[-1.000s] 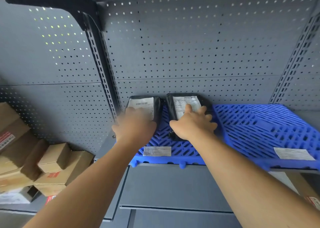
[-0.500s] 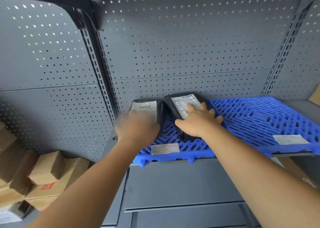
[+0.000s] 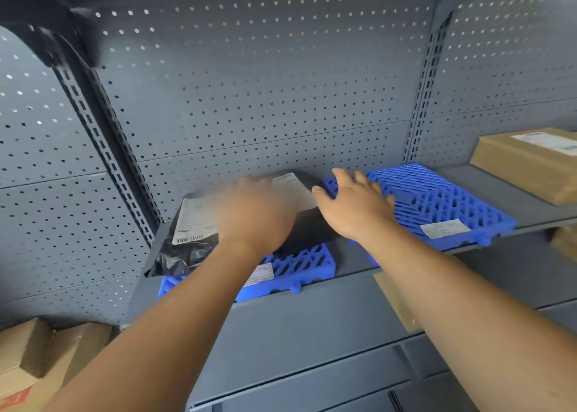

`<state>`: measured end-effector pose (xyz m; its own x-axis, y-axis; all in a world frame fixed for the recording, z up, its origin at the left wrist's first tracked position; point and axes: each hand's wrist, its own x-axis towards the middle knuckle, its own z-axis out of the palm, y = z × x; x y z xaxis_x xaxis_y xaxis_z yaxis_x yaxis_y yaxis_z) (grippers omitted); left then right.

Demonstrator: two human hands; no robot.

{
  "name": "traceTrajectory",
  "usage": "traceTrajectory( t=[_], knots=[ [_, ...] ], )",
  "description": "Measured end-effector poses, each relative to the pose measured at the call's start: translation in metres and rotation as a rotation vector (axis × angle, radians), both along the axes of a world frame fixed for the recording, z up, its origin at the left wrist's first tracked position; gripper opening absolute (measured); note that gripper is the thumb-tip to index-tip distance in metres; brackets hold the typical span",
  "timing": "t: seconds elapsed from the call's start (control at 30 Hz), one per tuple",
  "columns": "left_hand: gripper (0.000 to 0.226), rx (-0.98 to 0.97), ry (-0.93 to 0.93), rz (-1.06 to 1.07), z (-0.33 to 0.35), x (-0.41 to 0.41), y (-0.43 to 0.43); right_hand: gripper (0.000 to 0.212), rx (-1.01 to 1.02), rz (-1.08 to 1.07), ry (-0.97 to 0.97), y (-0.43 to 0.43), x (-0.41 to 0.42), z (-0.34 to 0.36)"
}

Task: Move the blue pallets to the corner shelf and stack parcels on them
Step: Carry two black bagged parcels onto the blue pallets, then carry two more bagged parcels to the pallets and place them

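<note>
Two blue plastic pallets lie side by side on the grey corner shelf point(image 3: 359, 266). The left pallet point(image 3: 299, 264) is mostly covered by two black poly-bag parcels with white labels. The left parcel point(image 3: 190, 224) hangs over that pallet's left edge. The right parcel point(image 3: 312, 227) lies against the back wall. My left hand point(image 3: 256, 214), blurred, lies palm down across both parcels. My right hand point(image 3: 356, 205) has its fingers spread and rests on the left edge of the bare right pallet point(image 3: 443, 199), just beside the right parcel.
A brown cardboard parcel point(image 3: 530, 164) sits on the shelf to the right. Several cardboard boxes point(image 3: 37, 364) are stacked at the lower left. A perforated grey back wall point(image 3: 265, 99) and slotted uprights close the corner. A flat cardboard piece point(image 3: 393, 302) shows under the shelf edge.
My right hand has slid off the right parcel onto the right pallet. The left parcel has shifted left and turned. My left hand has moved right, over both parcels.
</note>
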<state>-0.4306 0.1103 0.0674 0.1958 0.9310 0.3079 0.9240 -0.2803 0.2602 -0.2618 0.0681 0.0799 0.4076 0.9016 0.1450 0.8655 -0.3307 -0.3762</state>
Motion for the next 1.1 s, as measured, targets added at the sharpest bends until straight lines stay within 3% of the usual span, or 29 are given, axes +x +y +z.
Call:
traceTrajectory(
  t=[0.27, 0.67, 1.1],
  knots=[
    [0.073, 0.074, 0.044, -0.196, 0.007, 0.125, -0.032, 0.071, 0.108, -0.159, -0.048, -0.054, 0.113, -0.006],
    [0.07, 0.091, 0.033, -0.553, -0.003, 0.399, -0.143, 0.066, 0.1, -0.478, -0.1, -0.208, 0.342, -0.016],
    [0.064, 0.044, 0.007, -0.964, -0.041, 0.627, -0.264, 0.058, 0.124, -0.847, 0.028, -0.362, 0.518, -0.056]
  ],
)
